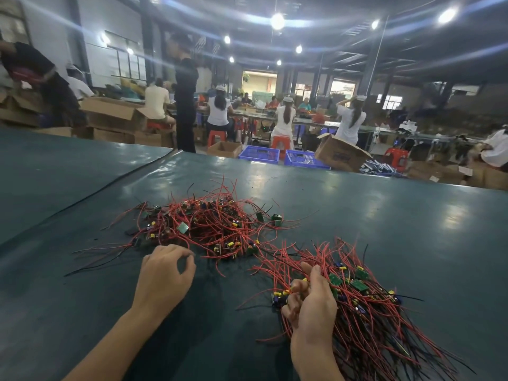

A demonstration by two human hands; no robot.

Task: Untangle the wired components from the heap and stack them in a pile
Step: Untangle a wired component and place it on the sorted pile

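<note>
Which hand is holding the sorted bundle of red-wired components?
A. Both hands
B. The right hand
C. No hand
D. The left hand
B: the right hand grips the bundle at the lower right, while the left hand is apart from it, beside the tangled heap.

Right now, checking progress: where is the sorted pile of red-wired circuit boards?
Head view: the sorted pile lies lower right on the dark green table, in the right hand, right of the tangled heap.

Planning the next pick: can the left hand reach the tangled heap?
Probably yes: the left hand is at the near edge of the heap, nothing between them. The right hand grips the sorted pile, clear of that path.
</note>
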